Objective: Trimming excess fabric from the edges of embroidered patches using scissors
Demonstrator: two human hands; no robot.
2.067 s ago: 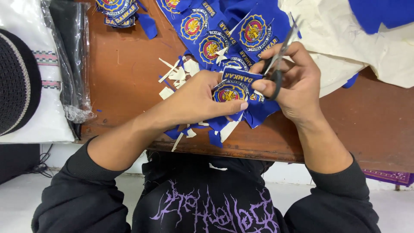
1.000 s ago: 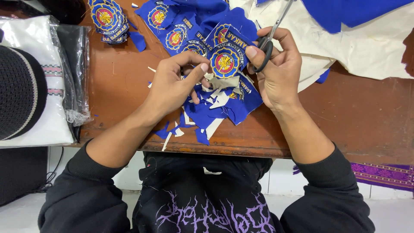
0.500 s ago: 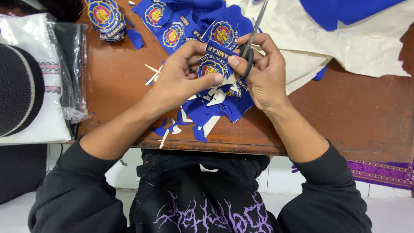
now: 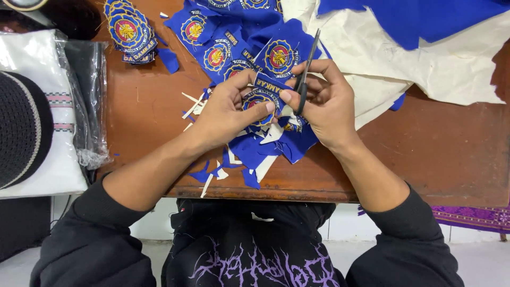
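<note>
left hand (image 4: pixel 226 111) curled palm-down over the bench (image 4: pixel 435 154), thumb and fingers pinching a round blue embroidered patch (image 4: pixel 258 101). right hand (image 4: pixel 326 103) closed on black scissors (image 4: pixel 305 77), blades up and touching the patch's right edge. both forearms angled inward, hands nearly meeting. one stack of cut patches (image 4: pixel 130 29) at upper left; about five uncut patches on blue cloth (image 4: pixel 223 42) above. blue and white scraps (image 4: pixel 239 159) below the hands. clear plastic package (image 4: pixel 87 101) far left.

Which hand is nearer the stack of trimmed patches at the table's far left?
Left. The left hand is right of the stack of patches and nearer the person; the right hand lies farther right.
</note>
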